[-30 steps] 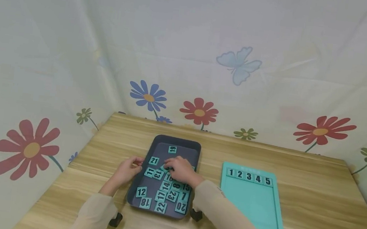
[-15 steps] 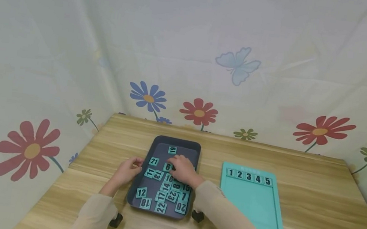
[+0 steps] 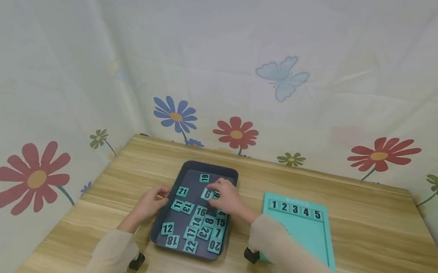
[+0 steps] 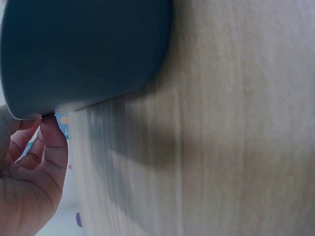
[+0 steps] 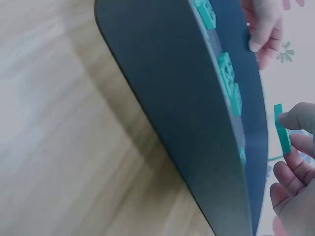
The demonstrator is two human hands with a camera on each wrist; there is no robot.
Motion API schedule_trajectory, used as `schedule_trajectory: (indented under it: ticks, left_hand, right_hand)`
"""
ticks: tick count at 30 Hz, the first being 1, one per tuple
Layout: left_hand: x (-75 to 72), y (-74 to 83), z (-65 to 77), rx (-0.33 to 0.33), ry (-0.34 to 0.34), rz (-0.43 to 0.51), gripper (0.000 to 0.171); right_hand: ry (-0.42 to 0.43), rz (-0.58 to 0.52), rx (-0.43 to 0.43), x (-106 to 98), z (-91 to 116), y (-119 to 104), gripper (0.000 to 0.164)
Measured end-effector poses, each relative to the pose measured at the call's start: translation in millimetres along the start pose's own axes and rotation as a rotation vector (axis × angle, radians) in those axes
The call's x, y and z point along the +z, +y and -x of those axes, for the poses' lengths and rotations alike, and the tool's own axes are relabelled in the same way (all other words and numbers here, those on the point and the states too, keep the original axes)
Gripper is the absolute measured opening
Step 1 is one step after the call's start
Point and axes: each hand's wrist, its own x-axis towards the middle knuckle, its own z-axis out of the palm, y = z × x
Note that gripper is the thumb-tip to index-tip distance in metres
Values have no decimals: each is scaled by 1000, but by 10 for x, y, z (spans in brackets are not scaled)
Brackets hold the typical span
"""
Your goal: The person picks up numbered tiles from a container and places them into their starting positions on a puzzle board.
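My right hand (image 3: 229,199) pinches a teal number tile marked 6 (image 3: 207,193) between thumb and fingers, over the upper right part of a dark tray (image 3: 191,177). In the right wrist view the tile (image 5: 282,129) is held edge-on, up above the tray's rim. My left hand (image 3: 150,201) pinches the tray's left rim; the left wrist view shows thumb and fingertips meeting at that edge. Several loose number tiles lie in the tray, among them 19 (image 3: 204,178), 21 (image 3: 182,191) and 12 (image 3: 168,228). The right hand partly covers some tiles.
Right of the tray, a teal board (image 3: 307,232) lies on the wooden table (image 3: 377,244), with tiles 1 to 5 in its top row. My right sleeve (image 3: 291,248) passes over the board's lower left. A flower-printed cloth (image 3: 211,63) hangs behind the table.
The right hand has taken hold of the 6 tile, lifted it and moved slightly right; tiles beneath the hand now show. The left hand stays at the tray's rim.
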Motion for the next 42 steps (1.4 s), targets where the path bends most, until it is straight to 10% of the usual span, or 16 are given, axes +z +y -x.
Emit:
schedule_trajectory:
  ticks: [20, 42]
  left_hand:
    - [-9, -15, 0, 4, 7, -9, 29]
    - [11, -12, -14, -9, 3, -6, 29]
  right_hand:
    - [27, -12, 137, -563, 626, 574, 38]
    - [-38, 111, 241, -668, 1077, 1105, 37]
